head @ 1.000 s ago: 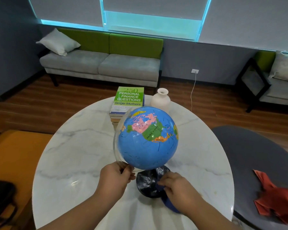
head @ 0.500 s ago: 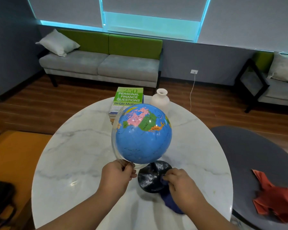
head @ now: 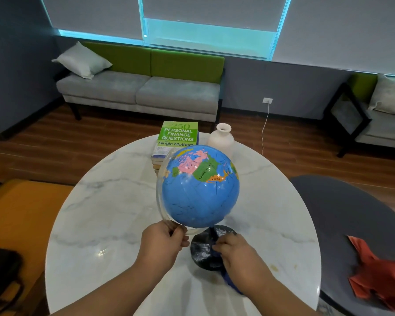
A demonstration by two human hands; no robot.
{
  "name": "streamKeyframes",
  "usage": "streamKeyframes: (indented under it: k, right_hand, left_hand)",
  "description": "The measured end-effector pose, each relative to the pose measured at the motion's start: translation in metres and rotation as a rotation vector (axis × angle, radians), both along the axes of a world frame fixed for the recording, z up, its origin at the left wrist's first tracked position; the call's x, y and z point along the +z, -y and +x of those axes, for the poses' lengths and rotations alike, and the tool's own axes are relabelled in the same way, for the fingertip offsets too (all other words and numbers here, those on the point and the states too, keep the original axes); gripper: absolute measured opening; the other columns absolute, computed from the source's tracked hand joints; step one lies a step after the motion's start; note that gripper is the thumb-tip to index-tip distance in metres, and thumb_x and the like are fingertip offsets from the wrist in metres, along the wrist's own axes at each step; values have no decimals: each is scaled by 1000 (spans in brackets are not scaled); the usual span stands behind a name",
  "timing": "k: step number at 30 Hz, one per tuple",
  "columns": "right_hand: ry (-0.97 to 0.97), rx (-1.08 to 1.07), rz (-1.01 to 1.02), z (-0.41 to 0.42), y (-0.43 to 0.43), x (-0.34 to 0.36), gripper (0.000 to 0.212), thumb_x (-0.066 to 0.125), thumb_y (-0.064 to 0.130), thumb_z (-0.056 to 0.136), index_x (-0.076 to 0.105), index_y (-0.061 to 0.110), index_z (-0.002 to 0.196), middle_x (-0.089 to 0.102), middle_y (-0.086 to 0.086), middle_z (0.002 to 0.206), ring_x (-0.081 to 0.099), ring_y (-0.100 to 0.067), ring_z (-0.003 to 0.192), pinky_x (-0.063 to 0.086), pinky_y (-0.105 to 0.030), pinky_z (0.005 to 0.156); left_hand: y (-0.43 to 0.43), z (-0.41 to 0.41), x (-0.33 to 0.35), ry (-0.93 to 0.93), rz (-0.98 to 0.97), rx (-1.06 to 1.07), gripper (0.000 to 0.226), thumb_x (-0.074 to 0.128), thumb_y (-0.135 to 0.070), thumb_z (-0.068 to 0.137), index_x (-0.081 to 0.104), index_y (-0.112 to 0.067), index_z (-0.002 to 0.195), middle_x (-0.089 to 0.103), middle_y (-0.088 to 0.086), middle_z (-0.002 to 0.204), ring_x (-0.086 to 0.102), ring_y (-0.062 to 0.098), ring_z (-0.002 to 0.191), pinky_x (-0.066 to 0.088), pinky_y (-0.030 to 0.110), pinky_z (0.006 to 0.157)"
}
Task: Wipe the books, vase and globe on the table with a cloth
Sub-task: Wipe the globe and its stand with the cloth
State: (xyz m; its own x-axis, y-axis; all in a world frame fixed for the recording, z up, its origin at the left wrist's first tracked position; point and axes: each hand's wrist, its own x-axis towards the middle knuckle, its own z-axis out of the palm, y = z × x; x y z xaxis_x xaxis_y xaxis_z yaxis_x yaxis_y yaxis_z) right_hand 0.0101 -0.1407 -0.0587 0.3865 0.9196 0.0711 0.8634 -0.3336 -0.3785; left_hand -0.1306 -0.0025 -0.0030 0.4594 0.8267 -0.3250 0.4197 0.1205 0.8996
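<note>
White vase [head: 221, 139] upright just beside stacked books [head: 178, 139], interior unseen. On the table [head: 105, 213], grips globe's [head: 201, 190] clear arc [head: 159, 201] with left hand [head: 161, 244]; pinches blue cloth [head: 231, 283] against black base [head: 201, 249] with right hand [head: 240, 255], fingers further across than before.

The blue cloth [head: 231, 284] is mostly buried under the right hand [head: 240, 254]; globe [head: 201, 192] blocks the near end of the book stack [head: 178, 136] and part of the vase [head: 221, 138].
</note>
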Motion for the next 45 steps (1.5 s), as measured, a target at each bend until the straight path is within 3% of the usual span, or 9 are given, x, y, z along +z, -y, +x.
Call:
streamKeyframes:
  k: [4, 9, 18, 23, 27, 31, 36, 41, 45]
  right_hand:
    - [40, -92, -130, 8, -3, 2, 37, 57, 8, 71, 69, 22, 103, 58, 6, 108, 52, -22, 99, 49, -30, 69]
    - [49, 44, -97, 3, -2, -5, 36, 53, 12, 79, 68, 25, 108, 59, 8, 116, 50, -20, 110, 51, -28, 77]
    - [49, 14, -92, 4, 0, -7, 38, 82, 20, 46, 71, 35, 79, 62, 17, 88, 61, -11, 79, 44, -13, 51]
    - [85, 50, -95, 4, -5, -10, 35, 55, 17, 77, 67, 27, 108, 57, 10, 115, 49, -19, 109, 51, -28, 77]
    - [-30, 31, 3, 15, 11, -10, 42, 74, 28, 46, 72, 34, 89, 65, 17, 96, 63, -11, 83, 46, -9, 66]
    - [-38, -103, 55, 21, 20, 2, 36, 54, 31, 66, 73, 22, 95, 63, 9, 102, 61, -17, 91, 39, -8, 73]
    - [-60, 215, 54, 6, 27, -15, 23, 58, 27, 75, 68, 33, 95, 60, 19, 103, 59, -4, 91, 52, -15, 72]
    - [-48, -71, 130, 16, 18, 5, 46, 35, 39, 63, 75, 23, 78, 68, 10, 87, 62, -10, 77, 41, -7, 67]
    - [-7, 161, 93, 5, 19, -7, 26, 48, 30, 73, 68, 31, 89, 62, 17, 97, 60, -7, 82, 49, -12, 65]
  left_hand:
    - [2, -1, -2, -21, 21, -26, 18, 61, -14, 91, 67, -6, 76, 72, 3, 62, 71, 11, 61, 58, 41, 78]
    - [2, 0, -1, -22, 17, -18, 16, 61, -15, 89, 68, -8, 76, 72, 1, 61, 72, 12, 62, 58, 42, 79]
    - [5, 0, -2, -25, 15, -31, 17, 61, -15, 90, 68, -9, 76, 72, 1, 62, 72, 12, 63, 57, 43, 80]
    - [2, 0, -2, -22, 23, -29, 18, 62, -15, 90, 67, -9, 75, 72, 2, 62, 72, 13, 63, 58, 42, 79]
    - [0, -2, 0, -19, -6, -25, 17, 62, -14, 90, 67, -8, 75, 72, 6, 62, 72, 16, 63, 58, 41, 79]
    - [-3, -5, -1, -18, -15, -10, 17, 62, -14, 91, 67, -8, 76, 72, 7, 63, 72, 15, 64, 59, 39, 77]
    - [-4, -6, -1, -9, -33, -16, 17, 62, -11, 91, 67, -6, 75, 72, 9, 64, 73, 18, 64, 59, 37, 74]
    - [-5, -6, -1, -12, -33, -24, 16, 62, -12, 91, 67, -4, 78, 72, 10, 64, 72, 16, 63, 58, 30, 68]
    - [-8, -7, 0, -9, -35, -18, 16, 62, -11, 90, 67, -1, 79, 72, 11, 64, 72, 17, 62, 57, 27, 64]
